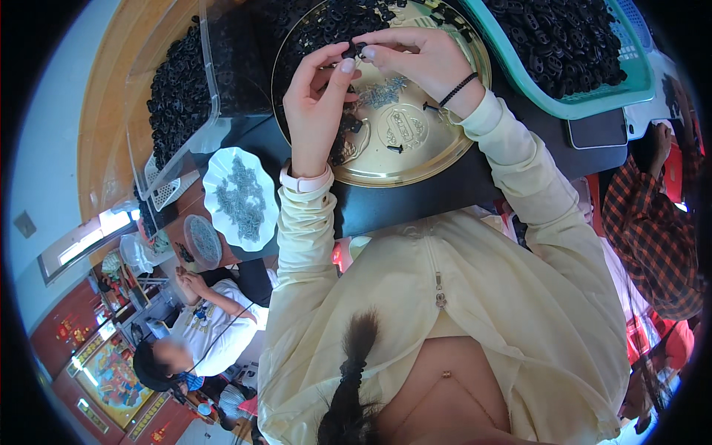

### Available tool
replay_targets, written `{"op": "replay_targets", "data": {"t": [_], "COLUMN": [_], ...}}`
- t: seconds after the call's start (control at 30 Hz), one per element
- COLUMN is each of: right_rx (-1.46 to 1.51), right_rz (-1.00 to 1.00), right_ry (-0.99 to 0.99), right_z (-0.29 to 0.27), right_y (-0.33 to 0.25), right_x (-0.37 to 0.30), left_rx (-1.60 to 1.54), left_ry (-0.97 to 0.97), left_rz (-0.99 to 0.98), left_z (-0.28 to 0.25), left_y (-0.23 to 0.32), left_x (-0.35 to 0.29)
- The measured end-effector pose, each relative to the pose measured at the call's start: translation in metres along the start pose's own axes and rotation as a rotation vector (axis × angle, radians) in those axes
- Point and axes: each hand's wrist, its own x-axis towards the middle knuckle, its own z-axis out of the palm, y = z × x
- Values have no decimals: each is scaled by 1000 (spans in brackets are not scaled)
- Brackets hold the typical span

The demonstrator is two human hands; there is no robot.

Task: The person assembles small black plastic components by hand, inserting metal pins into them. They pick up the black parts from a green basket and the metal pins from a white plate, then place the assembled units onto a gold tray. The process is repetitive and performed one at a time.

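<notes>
Over a round gold-coloured metal tray (437, 159), my left hand (315, 104) and my right hand (415, 63) meet at the fingertips. A small black plastic part (354, 50) is pinched between them, mostly covered by the fingers, so its exact kind is hard to make out. Black plastic pieces (319, 35) lie heaped across the tray's far left side. Below my hands is a little pile of thin silvery metal pieces (382, 93), too small to name surely. One loose black piece (395, 148) rests near the tray's front rim.
Left of the tray, a white scalloped dish (241, 196) holds silvery pieces. A clear plastic bin (215, 81) contains black parts. At the far right stands a green basket (571, 110) of black parts, with a phone-like flat object (597, 132) nearby. Other people sit on both sides.
</notes>
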Motion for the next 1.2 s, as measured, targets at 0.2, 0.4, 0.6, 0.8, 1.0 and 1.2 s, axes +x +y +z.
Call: {"op": "replay_targets", "data": {"t": [0.2, 0.4, 0.6, 0.8, 1.0, 1.2], "right_rx": [-8, 119, 205, -61, -106, 118], "right_rz": [1, 31, -43, -106, -140, -167], "right_ry": [-20, -175, -298, -309, -204, -259], "right_z": [1, -4, -4, -5, -1, -5], "right_y": [-1, 1, 0, 0, -4, -5], "right_x": [0, 4, 6, 3, 2, 4], "left_rx": [-107, -237, -500, -521, -510, -361], "left_ry": [62, 13, -90, -134, -55, -30], "left_rz": [3, -140, -234, -243, -246, -215], "left_z": [-1, -9, -16, -21, -9, -10], "left_y": [1, -4, -9, -6, 0, 12], "left_x": [0, 1, 1, -2, -5, -7]}}
